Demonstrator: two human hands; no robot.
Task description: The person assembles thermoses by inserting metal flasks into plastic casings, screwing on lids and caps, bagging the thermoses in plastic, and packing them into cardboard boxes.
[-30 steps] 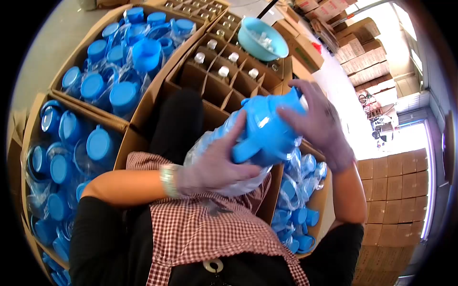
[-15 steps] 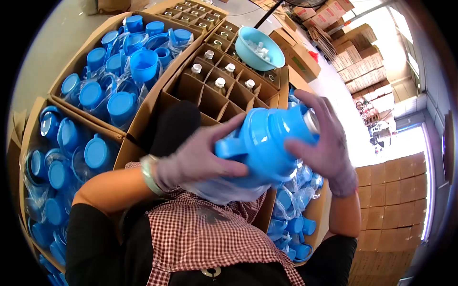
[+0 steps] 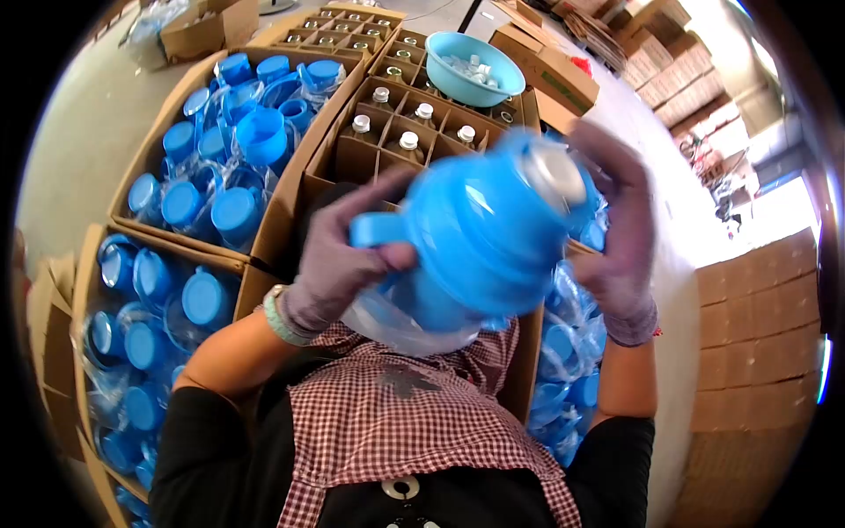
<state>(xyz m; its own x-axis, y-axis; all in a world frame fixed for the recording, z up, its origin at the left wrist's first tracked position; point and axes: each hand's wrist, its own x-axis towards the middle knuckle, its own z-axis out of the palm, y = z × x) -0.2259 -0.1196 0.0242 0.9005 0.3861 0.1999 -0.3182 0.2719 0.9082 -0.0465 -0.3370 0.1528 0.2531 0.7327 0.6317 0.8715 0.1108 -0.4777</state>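
Note:
A glossy blue thermos flask (image 3: 480, 233) is tilted in front of my chest, its neck toward the upper right. My gloved left hand (image 3: 334, 264) grips it at the side handle (image 3: 377, 229), thumb across the lower part of the handle. A silvery white stopper or cap (image 3: 556, 174) sits in the neck; blur hides its detail. My gloved right hand (image 3: 627, 238) is beside the neck with fingers and thumb spread, smeared by motion. Whether it touches the rim is hard to see. Clear plastic wrap (image 3: 414, 330) hangs about the flask's lower end.
Two cartons (image 3: 255, 246) of blue, plastic-wrapped flasks and cups stand on the left. A divided carton (image 3: 339, 158) with white-capped bottles lies ahead, and a light-blue basin (image 3: 466, 88) of small white pieces rests on it. More blue wares (image 3: 559, 343) sit at right; stacked boxes (image 3: 757, 343) stand beyond.
The flask has turned so its stopper faces me more. My right hand has shifted away from the flask's rim and opened. My left hand has moved slightly left, still on the handle.

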